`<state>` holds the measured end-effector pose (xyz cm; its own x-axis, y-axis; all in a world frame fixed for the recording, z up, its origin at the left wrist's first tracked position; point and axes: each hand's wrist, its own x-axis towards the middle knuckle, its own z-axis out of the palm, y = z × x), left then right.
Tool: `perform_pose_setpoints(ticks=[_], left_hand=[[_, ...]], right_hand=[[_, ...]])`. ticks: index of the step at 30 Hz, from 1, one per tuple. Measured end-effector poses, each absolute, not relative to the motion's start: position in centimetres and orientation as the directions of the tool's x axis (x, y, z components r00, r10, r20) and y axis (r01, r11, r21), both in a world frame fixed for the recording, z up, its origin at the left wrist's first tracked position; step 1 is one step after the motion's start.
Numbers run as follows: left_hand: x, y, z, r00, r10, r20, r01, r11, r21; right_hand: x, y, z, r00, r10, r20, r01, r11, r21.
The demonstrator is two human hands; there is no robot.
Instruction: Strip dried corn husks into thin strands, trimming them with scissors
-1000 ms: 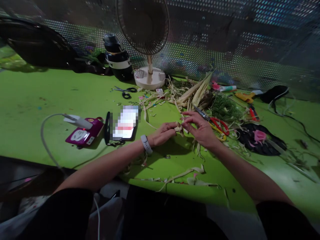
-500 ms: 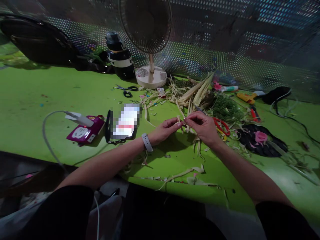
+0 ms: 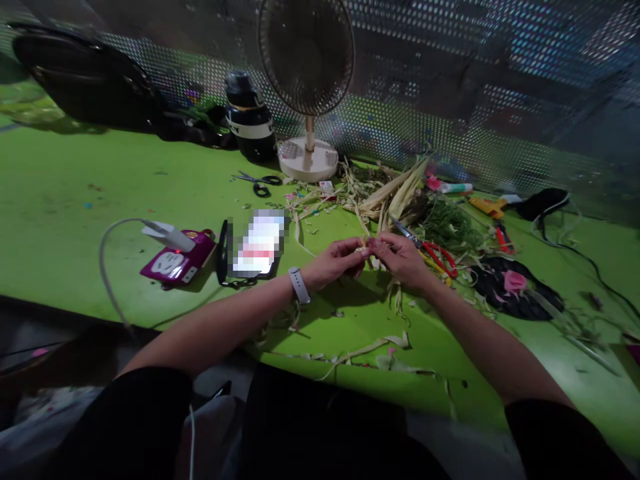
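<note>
Over the middle of the green table (image 3: 75, 200), my left hand (image 3: 336, 263) and my right hand (image 3: 400, 260) meet fingertip to fingertip. Both pinch a small pale strip of dried leaf (image 3: 364, 251) between them, with loose ends hanging below my right hand. A pale watch band sits on my left wrist (image 3: 299, 285). Red-handled scissors (image 3: 434, 253) lie just right of my right hand. A heap of dried husks (image 3: 393, 190) lies behind the hands.
A desk fan (image 3: 307, 87) stands at the back beside a dark bottle (image 3: 249, 120). Black scissors (image 3: 257, 181), a lit phone (image 3: 257, 243) and a purple power strip (image 3: 177, 260) lie to the left. Leaf scraps (image 3: 370, 350) litter the near edge. Dark cloth (image 3: 515, 290) and cables lie right.
My hands have drawn closer together, fingertips now pressed on the strip. The view has shifted slightly, so things appear further right.
</note>
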<state>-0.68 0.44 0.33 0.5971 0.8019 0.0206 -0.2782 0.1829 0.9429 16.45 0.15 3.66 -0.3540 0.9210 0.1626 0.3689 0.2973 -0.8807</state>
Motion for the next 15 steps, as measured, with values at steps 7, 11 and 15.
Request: perform_pose_setpoints(ticks=[7,11,15], left_hand=[[-3.7,3.4,1.8,0.823,0.533,-0.198,0.207,0.043,0.977],[-5.1,4.8,2.9,0.779,0.621,-0.086,0.158,-0.062,0.985],[-5.4,4.8,3.8,0.650,0.753,0.102,-0.105,-0.043,0.994]], right_hand=[[18.5,4.5,5.4,-0.386,0.922,-0.033,0.090,0.002,-0.996],[20.0,5.0,7.3,-0.415,0.908,-0.048,0.131,0.007,-0.991],[19.6,4.1,8.5,-0.496,0.867,-0.047,0.193,0.057,-0.980]])
